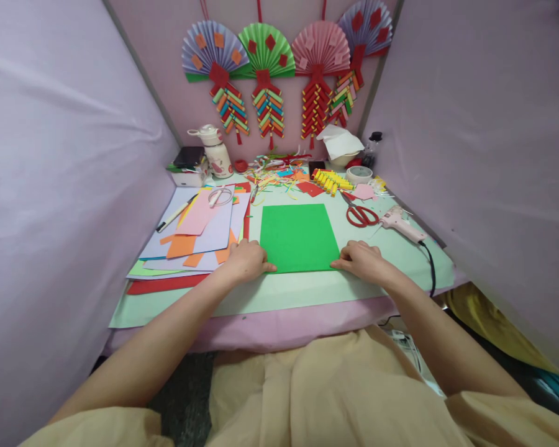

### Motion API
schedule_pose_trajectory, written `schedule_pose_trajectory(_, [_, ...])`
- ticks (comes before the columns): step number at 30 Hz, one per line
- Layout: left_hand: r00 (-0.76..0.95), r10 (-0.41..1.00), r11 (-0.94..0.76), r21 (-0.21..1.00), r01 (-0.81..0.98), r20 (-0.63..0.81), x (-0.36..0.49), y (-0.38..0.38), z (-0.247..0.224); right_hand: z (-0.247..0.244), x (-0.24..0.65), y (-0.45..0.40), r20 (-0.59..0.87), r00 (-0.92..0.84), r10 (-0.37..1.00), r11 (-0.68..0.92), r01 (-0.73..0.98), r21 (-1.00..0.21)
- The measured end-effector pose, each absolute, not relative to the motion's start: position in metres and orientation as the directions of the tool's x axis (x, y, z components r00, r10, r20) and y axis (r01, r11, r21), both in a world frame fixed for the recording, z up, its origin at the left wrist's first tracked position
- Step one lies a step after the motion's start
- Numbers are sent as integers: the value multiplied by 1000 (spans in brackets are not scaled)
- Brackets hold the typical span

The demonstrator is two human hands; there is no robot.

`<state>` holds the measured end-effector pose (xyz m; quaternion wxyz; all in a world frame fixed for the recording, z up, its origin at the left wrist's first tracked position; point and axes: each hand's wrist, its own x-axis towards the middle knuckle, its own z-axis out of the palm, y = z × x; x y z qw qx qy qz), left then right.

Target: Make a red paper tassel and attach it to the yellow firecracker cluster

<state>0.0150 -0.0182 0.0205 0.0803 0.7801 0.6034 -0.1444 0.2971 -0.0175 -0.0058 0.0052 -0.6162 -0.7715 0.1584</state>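
A green sheet of paper (300, 239) lies flat on the pale green table cover (242, 298), squarely in front of me. My left hand (250, 259) grips its near left corner, thumb on top and the other fingers curled at the side. At the near right corner my right hand (359, 261) pinches the sheet in the same way. Both sets of fingers are closed, and the parts under the paper edge are hidden. Just beyond the right hand lie red-handled scissors (362, 216) and a pale hot glue gun (403, 225).
On the left, stacked coloured paper (168, 287) carries a marker (177, 213) and a roll of tape (220, 197). Paper scraps (279, 177), yellow paper rolls (331, 182) and a bottle (217, 152) stand at the back. Folded paper fans (266, 49) hang behind; fabric walls rise at both sides.
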Motion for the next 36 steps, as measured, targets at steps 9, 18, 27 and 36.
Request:
schedule_pose_trajectory(9, [225, 927, -262, -88, 961, -298, 13, -21, 18, -6, 296, -18, -184, -241, 953, 196, 952, -235])
schedule_pose_trajectory(18, [225, 939, -254, -84, 964, -261, 11, -21, 12, -6, 296, -18, -182, -240, 954, 198, 954, -224])
schedule_pose_trajectory(27, [276, 959, -274, -39, 961, 69, 16, -50, 1, -17, 292, -35, 164, -328, 930, 352, 924, -148])
schedule_pose_trajectory(36, [538, 840, -534, -66, 843, 70, 41, -87, -10, -24, 271, -73, 219, -632, 743, 639, 768, 47])
